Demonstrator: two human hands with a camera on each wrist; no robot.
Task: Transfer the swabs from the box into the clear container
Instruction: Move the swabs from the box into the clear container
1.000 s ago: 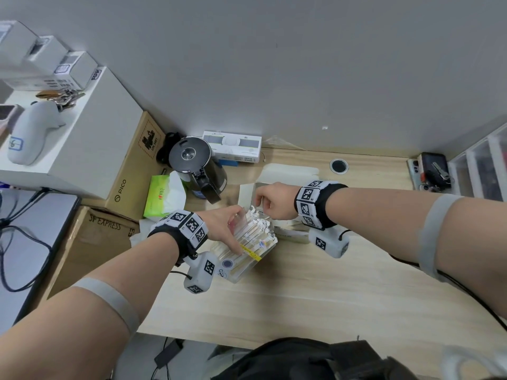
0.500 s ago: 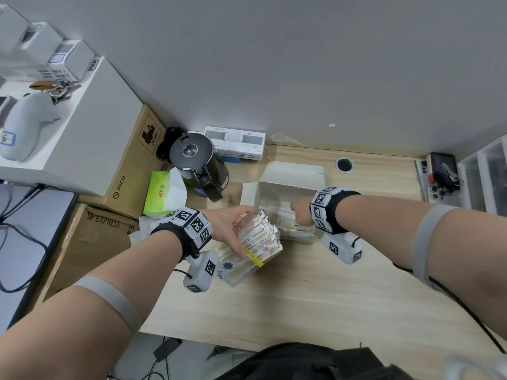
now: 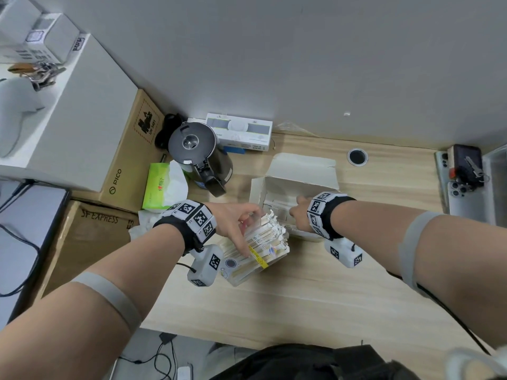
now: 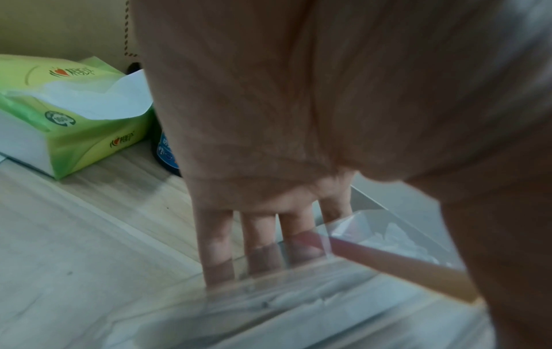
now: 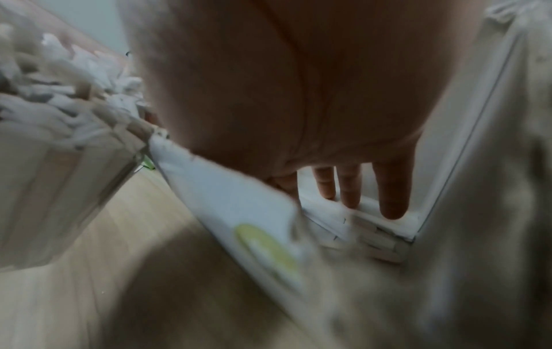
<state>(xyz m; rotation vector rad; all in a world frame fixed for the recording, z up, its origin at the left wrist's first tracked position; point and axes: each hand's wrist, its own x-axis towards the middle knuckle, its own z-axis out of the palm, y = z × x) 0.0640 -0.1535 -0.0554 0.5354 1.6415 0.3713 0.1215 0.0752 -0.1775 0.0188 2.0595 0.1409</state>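
Observation:
A clear container [image 3: 253,266] packed with paper-wrapped swabs [image 3: 274,231] leans tilted on the wooden desk. My left hand [image 3: 247,229] grips it, thumb on the near wall and fingers [image 4: 260,248] straight behind the far wall. Just behind it stands the open white box [image 3: 301,167] with its lid flap up. My right hand [image 3: 295,208] reaches down inside the box; in the right wrist view its straight fingers [image 5: 391,193] touch wrapped swabs [image 5: 373,238] lying along the box wall [image 5: 466,153]. It holds nothing that I can see.
A black kettle [image 3: 197,152] and a green tissue pack [image 3: 162,187] sit left of the box. A white carton [image 3: 238,131] lies against the wall. Cardboard boxes [image 3: 129,149] are stacked at far left, phones and keys [image 3: 463,185] at far right.
My right hand left the top of the swabs in the container and moved back into the white box. The left hand kept its hold on the container.

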